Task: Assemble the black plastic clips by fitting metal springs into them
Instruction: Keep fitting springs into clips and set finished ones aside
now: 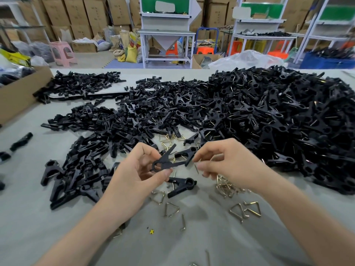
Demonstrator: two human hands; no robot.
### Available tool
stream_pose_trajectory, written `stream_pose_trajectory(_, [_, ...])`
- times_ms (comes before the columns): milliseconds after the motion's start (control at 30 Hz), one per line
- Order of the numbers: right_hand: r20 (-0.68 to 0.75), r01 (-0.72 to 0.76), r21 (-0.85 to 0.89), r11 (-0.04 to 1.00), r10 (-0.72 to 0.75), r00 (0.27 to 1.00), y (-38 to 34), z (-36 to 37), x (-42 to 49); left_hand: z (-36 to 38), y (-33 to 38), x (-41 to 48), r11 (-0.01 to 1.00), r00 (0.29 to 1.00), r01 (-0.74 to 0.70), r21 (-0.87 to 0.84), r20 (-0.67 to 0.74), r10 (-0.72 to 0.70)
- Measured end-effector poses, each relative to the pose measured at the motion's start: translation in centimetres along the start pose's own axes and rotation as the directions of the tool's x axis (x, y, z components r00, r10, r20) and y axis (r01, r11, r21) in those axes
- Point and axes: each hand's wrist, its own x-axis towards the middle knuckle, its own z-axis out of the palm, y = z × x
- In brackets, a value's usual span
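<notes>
1. The clip (163, 162) I am working on is held up over the table (57, 217), near the middle and just left of centre. Its ring end sits near-left and its two arms splay toward the far right, so its long axis points at my other hand.
2. My left hand (134, 175) pinches that ring end between the thumb and the curled fingers.
3. My right hand (230, 164) is just right of the arm tips. Its thumb and forefinger are closed on a metal spring (196, 168), and its other fingers are curled.
4. The move turns on this: the spring lies just right of the open arms, close but apart from them. I judge the right hand should carry it leftward along the clip's axis, while the left only steadies.
5. Only one thin leg of the spring shows below the fingertips, so I cannot tell how the rest is turned.
6. Another black clip lying on the table behind blurs into the far arm, and I cannot make out the seat for the spring.
7. Loose springs (238, 209) lie near right, a big heap of clips (278, 121) far right, and plain halves (92, 150) to the left.
</notes>
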Motion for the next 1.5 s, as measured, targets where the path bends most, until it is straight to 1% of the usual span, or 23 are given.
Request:
stream_pose_trajectory(67, [-0.083,0.021,0.259,0.966,0.001,0.997,-0.3,0.3,-0.1,0.0,-0.1,0.0,1.0,1.0,-0.001,0.021,0.011,0.001])
stream_pose_trajectory(100, [-0.117,0.041,0.348,0.936,0.0,0.993,-0.4,0.7,-0.2,-0.1,0.0,0.0,1.0,1.0,0.001,0.026,0.018,-0.002])
stream_pose_trajectory(133, [-0.15,0.068,0.388,0.919,-0.01,0.989,-0.6,1.3,-0.3,-0.1,0.0,-0.1,1.0,1.0,0.004,0.03,0.024,-0.004])
stream_pose_trajectory(200, [-0.206,0.119,0.359,0.926,-0.046,0.978,-0.6,2.6,-0.5,-0.1,0.0,-0.1,0.999,0.999,0.01,0.041,0.034,-0.012])
stream_pose_trajectory(267, [-0.245,0.13,0.338,0.932,-0.046,0.968,-0.5,3.9,-0.8,-0.2,0.0,-0.1,0.999,0.999,0.014,0.049,0.043,-0.016])
stream_pose_trajectory(433, [-0.355,0.151,0.43,0.89,0.014,0.935,-0.3,4.7,-1.0,-0.3,0.1,-0.2,0.996,0.998,0.024,0.09,0.057,-0.03])
stream_pose_trajectory(500, [-0.352,0.15,0.454,0.878,0.022,0.936,-0.4,4.9,-1.2,-0.2,0.2,-0.2,0.99,0.996,0.032,0.135,0.073,-0.042])
stream_pose_trajectory(633, [-0.3,0.099,0.489,0.867,0.06,0.952,-0.4,5.8,-1.5,-0.1,0.3,-0.4,0.98,0.997,0.022,0.196,0.073,-0.036])
stream_pose_trajectory(767, [-0.319,0.084,0.509,0.857,0.097,0.943,-0.4,5.9,-1.5,-0.1,0.1,-0.4,0.972,0.997,0.031,0.235,0.064,-0.047])
stream_pose_trajectory(900, [-0.369,0.096,0.513,0.853,0.119,0.922,-0.3,5.5,-1.2,-0.2,0.1,-0.4,0.975,0.997,0.037,0.218,0.059,-0.051])
stream_pose_trajectory(1267, [-0.404,0.111,0.488,0.866,0.112,0.908,-0.1,5.6,-1.3,-0.2,0.1,-0.4,0.99,0.995,0.03,0.139,0.09,-0.043])
stream_pose_trajectory(1500, [-0.314,0.056,0.51,0.858,0.125,0.941,-0.3,5.8,-1.4,-0.2,0.1,-0.5,0.995,0.991,0.046,0.086,0.12,-0.057])
